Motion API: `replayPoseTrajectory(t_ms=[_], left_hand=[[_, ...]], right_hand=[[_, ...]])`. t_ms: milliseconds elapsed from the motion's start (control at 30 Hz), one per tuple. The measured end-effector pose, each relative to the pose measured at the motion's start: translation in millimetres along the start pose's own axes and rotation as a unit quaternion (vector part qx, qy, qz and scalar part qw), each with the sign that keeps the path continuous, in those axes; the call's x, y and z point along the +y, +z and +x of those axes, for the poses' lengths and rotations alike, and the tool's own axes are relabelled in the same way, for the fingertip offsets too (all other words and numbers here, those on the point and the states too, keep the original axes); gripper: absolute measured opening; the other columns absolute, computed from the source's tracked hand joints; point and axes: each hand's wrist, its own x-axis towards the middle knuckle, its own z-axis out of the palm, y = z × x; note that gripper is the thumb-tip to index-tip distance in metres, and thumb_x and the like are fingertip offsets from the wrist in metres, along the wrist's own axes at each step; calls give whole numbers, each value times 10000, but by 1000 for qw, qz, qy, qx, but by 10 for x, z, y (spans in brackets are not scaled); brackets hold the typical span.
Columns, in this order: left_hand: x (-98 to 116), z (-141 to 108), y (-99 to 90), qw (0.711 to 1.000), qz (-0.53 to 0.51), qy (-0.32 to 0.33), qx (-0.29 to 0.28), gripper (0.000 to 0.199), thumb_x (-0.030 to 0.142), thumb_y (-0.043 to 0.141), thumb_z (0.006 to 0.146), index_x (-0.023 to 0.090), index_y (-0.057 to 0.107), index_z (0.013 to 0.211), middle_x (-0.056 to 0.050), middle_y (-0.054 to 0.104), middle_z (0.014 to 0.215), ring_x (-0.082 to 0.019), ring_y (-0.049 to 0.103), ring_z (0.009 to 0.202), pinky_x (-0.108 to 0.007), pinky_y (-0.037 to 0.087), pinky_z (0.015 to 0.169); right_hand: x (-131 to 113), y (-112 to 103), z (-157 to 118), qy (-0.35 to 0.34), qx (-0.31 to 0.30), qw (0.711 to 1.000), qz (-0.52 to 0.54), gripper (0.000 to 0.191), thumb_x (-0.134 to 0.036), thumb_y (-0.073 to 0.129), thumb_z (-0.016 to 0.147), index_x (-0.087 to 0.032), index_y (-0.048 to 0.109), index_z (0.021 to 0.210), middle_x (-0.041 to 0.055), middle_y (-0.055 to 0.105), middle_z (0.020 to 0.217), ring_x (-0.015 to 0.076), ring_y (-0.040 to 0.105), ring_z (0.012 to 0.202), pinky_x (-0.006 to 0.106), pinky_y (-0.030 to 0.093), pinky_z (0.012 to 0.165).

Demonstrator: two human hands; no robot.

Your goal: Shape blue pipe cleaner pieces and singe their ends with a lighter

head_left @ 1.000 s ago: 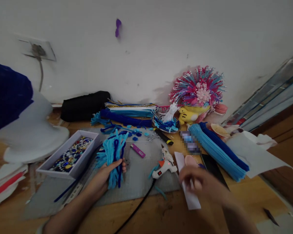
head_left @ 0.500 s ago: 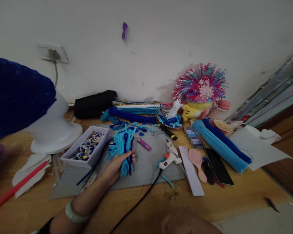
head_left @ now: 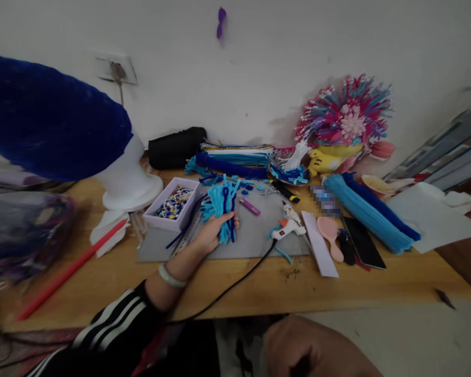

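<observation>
My left hand (head_left: 214, 231) is closed around a bunch of light blue and dark blue fuzzy stems (head_left: 224, 207), held over the grey mat (head_left: 251, 241). At the bottom edge is my right hand (head_left: 290, 343), blurred and low in front of the table; its fingers cannot be made out. A purple lighter (head_left: 250, 207) lies just right of the bunch. Further right, a white glue gun (head_left: 288, 228) rests on the mat with its black cord running toward me. Left of my left hand stands a white box (head_left: 168, 222) of mixed beads.
A white head form (head_left: 127, 180) wears a dark blue cover (head_left: 55, 120) at left, near a red stick (head_left: 74, 269). Right of the mat lie a pink brush (head_left: 329, 238) and blue stem bundles (head_left: 369, 214). Behind them is a pink and blue flower piece (head_left: 347, 118).
The view has turned down and to the left, so the table appears higher and farther right. More of my right hand shows. My left hand still holds the bunch.
</observation>
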Motion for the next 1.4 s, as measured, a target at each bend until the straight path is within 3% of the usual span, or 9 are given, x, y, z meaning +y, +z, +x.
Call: replayPoseTrajectory(t_ms=[167, 300, 367, 633, 800, 933, 1067, 1233, 1400], left_hand=[[-23, 41, -45, 1000, -1, 1, -4, 156, 47, 608, 869, 116, 638, 733, 0, 653, 560, -101, 615, 476, -216, 566, 559], [-46, 66, -78, 1000, -4, 7, -18, 163, 62, 619, 870, 118, 640, 718, -1, 649, 559, -105, 622, 492, -238, 584, 619], [-53, 73, -86, 1000, -5, 10, -24, 190, 59, 597, 881, 116, 640, 705, -7, 651, 563, -107, 625, 498, -251, 587, 639], [-42, 71, -89, 999, -1, 10, -33, 195, 63, 601, 875, 115, 640, 691, -13, 661, 565, -108, 630, 502, -226, 569, 585], [-39, 77, -75, 1000, -1, 9, -26, 186, 65, 607, 877, 115, 636, 700, -5, 644, 543, -101, 605, 459, -208, 544, 519], [-46, 89, -81, 1000, -2, 13, -27, 156, 81, 649, 860, 120, 635, 709, -3, 652, 556, -102, 613, 470, -211, 548, 536], [-52, 86, -90, 999, -2, 15, -33, 131, 92, 691, 827, 114, 648, 706, -5, 663, 567, -102, 619, 476, -202, 525, 511], [-57, 83, -95, 999, -4, 22, -36, 121, 77, 700, 808, 116, 656, 702, 0, 674, 570, -98, 626, 492, -197, 533, 529], [-61, 98, -93, 999, 1, 31, -40, 128, 88, 702, 812, 110, 654, 696, -12, 682, 567, -111, 634, 488, -205, 526, 513]], right_hand=[[2, -18, -88, 219, -22, 975, -18, 224, -376, 739, 757, -199, 749, 895, -38, 629, 658, 91, 553, 570, 173, 405, 534], [213, 79, -35, 240, -32, 956, -165, 676, -172, 752, 644, -264, 656, 1307, 30, 739, 1021, 152, 640, 781, 206, 457, 650], [293, 155, 41, 205, -59, 964, -155, 689, -131, 718, 674, -265, 635, 1344, 47, 730, 1113, 161, 651, 842, 210, 466, 696], [299, 294, 252, 56, 24, 997, -43, 248, -286, 640, 872, -200, 758, 1073, 58, 735, 1006, 162, 662, 931, 264, 498, 859], [233, 142, 120, 62, 148, 987, -18, 474, -500, 406, 1004, -178, 727, 1134, 82, 743, 924, 112, 628, 632, 234, 524, 620], [113, -109, 15, 59, 264, 957, -101, 432, -562, 519, 943, -212, 770, 983, 83, 753, 905, 148, 663, 695, 282, 551, 688], [74, -248, 25, 47, 316, 939, -129, 361, -550, 628, 873, -232, 777, 787, 80, 768, 871, 203, 704, 822, 337, 567, 777], [193, -213, 62, 93, 375, 918, -89, 285, -458, 627, 853, -222, 736, 736, 70, 782, 923, 167, 679, 655, 282, 538, 554], [255, -171, 48, 84, 342, 918, -182, 257, -295, 522, 868, -217, 720, 724, 43, 748, 719, 167, 678, 661, 282, 542, 660]])
